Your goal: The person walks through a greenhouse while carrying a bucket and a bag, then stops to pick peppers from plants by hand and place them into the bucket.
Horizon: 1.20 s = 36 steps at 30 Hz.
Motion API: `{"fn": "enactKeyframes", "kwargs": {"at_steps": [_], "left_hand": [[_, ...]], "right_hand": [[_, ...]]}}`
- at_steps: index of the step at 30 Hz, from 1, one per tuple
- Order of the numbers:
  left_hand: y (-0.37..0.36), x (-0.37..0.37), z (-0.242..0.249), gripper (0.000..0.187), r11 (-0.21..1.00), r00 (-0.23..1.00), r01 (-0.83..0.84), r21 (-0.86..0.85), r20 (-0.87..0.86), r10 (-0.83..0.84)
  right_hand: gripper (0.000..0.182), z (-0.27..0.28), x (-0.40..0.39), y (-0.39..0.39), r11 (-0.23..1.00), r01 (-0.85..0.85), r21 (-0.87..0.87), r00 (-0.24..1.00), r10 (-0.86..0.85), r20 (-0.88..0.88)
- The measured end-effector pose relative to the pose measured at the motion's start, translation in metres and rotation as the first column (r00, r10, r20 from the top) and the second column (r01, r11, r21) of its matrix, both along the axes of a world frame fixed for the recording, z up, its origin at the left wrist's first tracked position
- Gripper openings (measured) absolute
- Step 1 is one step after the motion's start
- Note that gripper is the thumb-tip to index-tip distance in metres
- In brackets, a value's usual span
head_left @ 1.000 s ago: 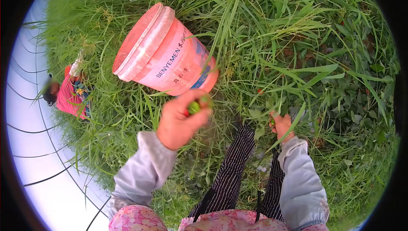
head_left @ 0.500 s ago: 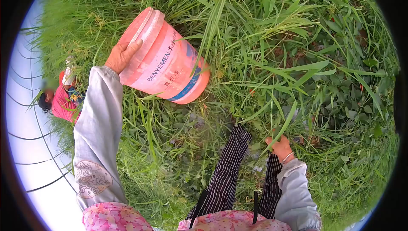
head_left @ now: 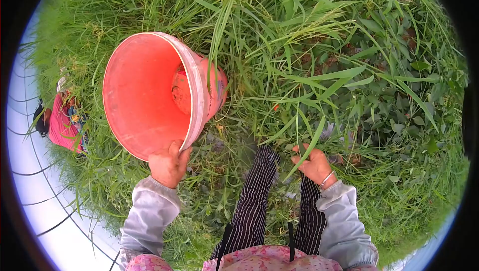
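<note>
A reddish-pink bucket [head_left: 142, 96] is tilted with its open mouth towards the camera; a dark reddish patch shows at its bottom. My left hand [head_left: 168, 165] grips the lower edge of its rim, thumb over the lip. On the right, in front of the striped trouser legs, my right hand [head_left: 314, 164] is closed with bent fingers beside a long green grass blade [head_left: 312, 147]. Whatever lies between those fingers is too small to make out. A bracelet circles the right wrist.
Tall grass [head_left: 249, 16] surrounds me, with broad-leaved plants [head_left: 399, 106] at the right. Another person in a pink top [head_left: 64, 126] is at the far left, by a white wall with dark curved ribs. A small red thing [head_left: 276, 107] shows among the grass.
The bucket has turned from its side view to show its inside and has moved left. My left hand has moved down to the lower rim. My right hand has shifted slightly left.
</note>
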<state>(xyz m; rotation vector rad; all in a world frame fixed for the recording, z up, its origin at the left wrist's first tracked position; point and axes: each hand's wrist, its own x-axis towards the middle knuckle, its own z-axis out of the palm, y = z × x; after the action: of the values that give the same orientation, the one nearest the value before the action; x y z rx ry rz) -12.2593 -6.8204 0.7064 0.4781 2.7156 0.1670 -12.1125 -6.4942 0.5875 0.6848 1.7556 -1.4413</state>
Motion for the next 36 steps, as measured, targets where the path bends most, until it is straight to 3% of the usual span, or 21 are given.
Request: {"fn": "enactKeyframes", "kwargs": {"at_steps": [2,4,5,7,10,11,13,16,18,20,23,26,28,29,30,32,33,34,36], "left_hand": [[-0.009,-0.003,-0.006,0.018,0.998,0.999,0.043,0.052,-0.028,-0.041],[-0.019,-0.007,-0.012,0.019,0.99,0.997,0.07,0.123,0.022,-0.073],[-0.025,-0.009,-0.023,0.02,0.995,0.987,0.1,-0.008,0.127,-0.098],[-0.029,-0.016,-0.056,0.021,0.991,0.987,0.108,-0.08,0.128,-0.098],[-0.023,-0.008,-0.08,0.021,0.985,0.979,0.165,-0.053,0.134,-0.156],[-0.025,-0.004,-0.079,0.021,0.981,0.973,0.191,-0.029,0.139,-0.185],[-0.028,0.002,-0.072,0.02,0.987,0.981,0.143,-0.077,0.143,-0.131],[-0.033,0.018,-0.091,0.023,0.996,0.985,0.084,-0.009,0.149,-0.082],[-0.043,0.017,-0.099,0.027,0.999,0.987,0.031,0.015,0.155,-0.033],[-0.05,0.016,-0.098,0.032,0.999,0.988,-0.012,0.032,0.156,0.007],[-0.058,0.016,-0.096,0.04,0.994,0.986,-0.085,0.068,0.15,0.074],[-0.057,0.017,-0.086,0.048,0.978,0.98,-0.171,0.12,0.126,0.156],[-0.032,0.014,-0.064,0.054,0.979,0.985,-0.173,0.109,0.016,0.173],[-0.034,0.017,-0.061,0.056,0.972,0.984,-0.174,0.16,-0.008,0.177],[-0.032,0.018,-0.06,0.056,0.974,0.983,-0.175,0.144,-0.028,0.18],[-0.03,0.021,-0.056,0.054,0.98,0.982,-0.173,0.1,-0.061,0.179],[-0.022,0.02,-0.048,0.051,0.976,0.977,-0.211,0.06,-0.033,0.213],[-0.013,0.021,-0.044,0.051,0.984,0.981,-0.166,0.063,-0.091,0.171],[0.006,0.023,-0.036,0.05,0.995,0.973,-0.076,0.06,-0.215,0.087]], "right_hand": [[0.029,0.005,-0.016,-0.007,0.996,0.087,-0.035,0.993,-0.089,-0.076],[0.031,0.009,-0.028,-0.017,0.992,0.106,-0.066,0.994,-0.107,-0.016],[0.031,0.008,-0.033,-0.023,0.993,0.102,-0.064,0.994,-0.103,-0.023],[0.033,0.012,-0.05,-0.036,0.997,0.067,-0.042,0.997,-0.069,-0.037],[0.031,0.031,-0.083,-0.054,0.996,0.013,-0.083,0.984,-0.028,-0.177],[0.027,0.04,-0.097,-0.06,0.927,0.182,-0.328,0.98,-0.197,-0.012],[0.025,0.056,-0.12,-0.079,0.856,0.27,-0.44,0.949,-0.313,-0.026],[0.035,0.078,-0.151,-0.13,0.757,0.207,-0.62,0.847,-0.456,-0.274],[0.056,0.102,-0.171,-0.158,0.822,0.099,-0.561,0.853,-0.361,-0.378],[0.061,0.092,-0.169,-0.204,0.93,0.179,-0.322,0.726,-0.346,-0.595],[0.056,0.07,-0.166,-0.215,0.934,0.249,-0.255,0.747,-0.353,-0.563],[0.039,0.056,-0.146,-0.17,0.863,0.219,-0.456,0.797,-0.428,-0.426],[0.022,0.054,-0.133,-0.107,0.772,0.169,-0.613,0.912,-0.358,-0.199],[0.013,0.043,-0.122,-0.085,0.834,0.224,-0.504,0.891,-0.385,-0.242],[0.012,0.013,-0.108,-0.065,0.939,0.185,-0.291,0.852,-0.3,-0.429],[0.01,-0.042,-0.08,-0.011,0.974,0.207,-0.089,0.896,-0.225,-0.384],[0.01,-0.026,-0.081,0.026,0.962,0.269,-0.056,0.942,-0.275,-0.194],[0.013,-0.046,-0.065,0.053,0.918,-0.048,0.394,0.944,0.171,-0.282],[0.024,-0.036,-0.066,0.09,0.935,-0.006,0.355,0.996,0.035,-0.077]]}}
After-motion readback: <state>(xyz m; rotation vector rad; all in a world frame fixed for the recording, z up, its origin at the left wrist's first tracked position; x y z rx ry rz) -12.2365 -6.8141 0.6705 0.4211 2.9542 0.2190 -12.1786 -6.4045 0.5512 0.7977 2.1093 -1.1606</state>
